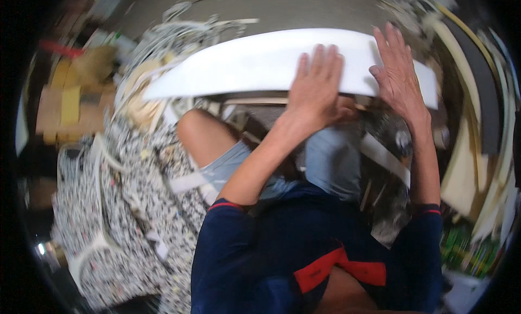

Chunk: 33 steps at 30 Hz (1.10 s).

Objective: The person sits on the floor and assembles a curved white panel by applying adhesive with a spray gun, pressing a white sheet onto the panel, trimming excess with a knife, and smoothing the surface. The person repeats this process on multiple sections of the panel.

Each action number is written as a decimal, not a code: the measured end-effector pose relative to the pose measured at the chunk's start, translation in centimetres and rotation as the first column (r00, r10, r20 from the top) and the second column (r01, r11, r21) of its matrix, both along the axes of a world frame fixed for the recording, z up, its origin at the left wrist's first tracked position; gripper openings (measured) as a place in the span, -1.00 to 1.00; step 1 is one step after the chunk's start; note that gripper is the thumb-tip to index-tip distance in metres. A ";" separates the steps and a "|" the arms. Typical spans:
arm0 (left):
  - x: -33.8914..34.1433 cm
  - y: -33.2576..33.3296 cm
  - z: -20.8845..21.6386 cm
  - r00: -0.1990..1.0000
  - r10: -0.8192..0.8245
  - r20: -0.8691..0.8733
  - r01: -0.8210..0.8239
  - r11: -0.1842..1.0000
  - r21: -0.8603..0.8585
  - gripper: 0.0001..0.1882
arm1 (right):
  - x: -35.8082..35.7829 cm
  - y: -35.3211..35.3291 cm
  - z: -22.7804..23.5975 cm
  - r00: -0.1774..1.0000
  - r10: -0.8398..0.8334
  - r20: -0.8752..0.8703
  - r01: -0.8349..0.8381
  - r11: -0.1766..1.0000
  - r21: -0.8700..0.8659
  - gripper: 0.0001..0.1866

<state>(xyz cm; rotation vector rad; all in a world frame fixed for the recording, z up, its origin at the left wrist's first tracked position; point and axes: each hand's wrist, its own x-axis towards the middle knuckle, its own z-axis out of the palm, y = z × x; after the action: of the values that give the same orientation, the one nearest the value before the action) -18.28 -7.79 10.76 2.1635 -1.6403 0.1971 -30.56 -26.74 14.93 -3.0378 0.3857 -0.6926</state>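
Observation:
A long white foam sheet (255,61), curved on its far edge and tapering to a point at the left, lies across in front of my knees. My left hand (319,86) rests flat on its top near the middle, fingers stretched out and thumb by the near edge. Farther right, my right hand (399,78) is spread over the sheet close to its blunt right end, fingertips reaching past the far edge. Neither hand is closed round anything. Both hands are slightly blurred.
Speckled foam slabs (135,227) cover the ground at left, with thin pale strips (168,40) tangled beyond. Cardboard (70,110) is stacked at the far left. Bent cream and dark grey foam sheets (480,91) stand at right, above a green packet (469,251).

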 end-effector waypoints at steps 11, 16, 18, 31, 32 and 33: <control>16.1 13.9 -0.9 0.645 0.732 -0.219 -0.728 0.676 0.116 -0.18 | 5.7 -4.1 -4.6 0.976 -0.092 -0.198 0.072 0.991 -0.110 -0.20; 13.8 13.8 -2.8 0.541 0.821 -0.182 -0.841 0.522 -0.144 -0.13 | 6.7 -4.6 -4.4 0.979 -0.098 -0.179 0.082 0.992 -0.096 -0.14; 10.6 13.6 -4.8 0.557 0.754 -0.349 -0.815 0.414 -0.406 -0.20 | 7.5 -3.7 -3.6 0.970 -0.133 -0.204 0.119 0.990 -0.080 -0.07; 6.3 0.5 -23.2 -0.431 -0.765 -0.479 -0.901 0.332 0.281 0.12 | 15.9 13.0 -4.4 0.986 0.080 -0.147 -0.125 0.937 -0.327 -0.18; 6.4 0.6 -23.6 -0.435 -0.787 -0.438 -0.895 0.327 0.303 0.11 | 16.0 12.9 -4.2 0.981 0.104 -0.166 -0.149 0.946 -0.287 -0.15; 6.4 0.7 -23.8 -0.427 -0.793 -0.434 -0.901 0.333 0.277 0.10 | 16.1 12.7 -3.9 0.978 0.097 -0.184 -0.145 0.952 -0.271 -0.11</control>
<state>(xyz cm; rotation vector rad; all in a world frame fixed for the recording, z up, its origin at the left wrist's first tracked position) -11.88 -7.14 -13.06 0.3692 0.6834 -0.5437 -14.45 -14.06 11.03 -3.3684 0.1028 -0.5255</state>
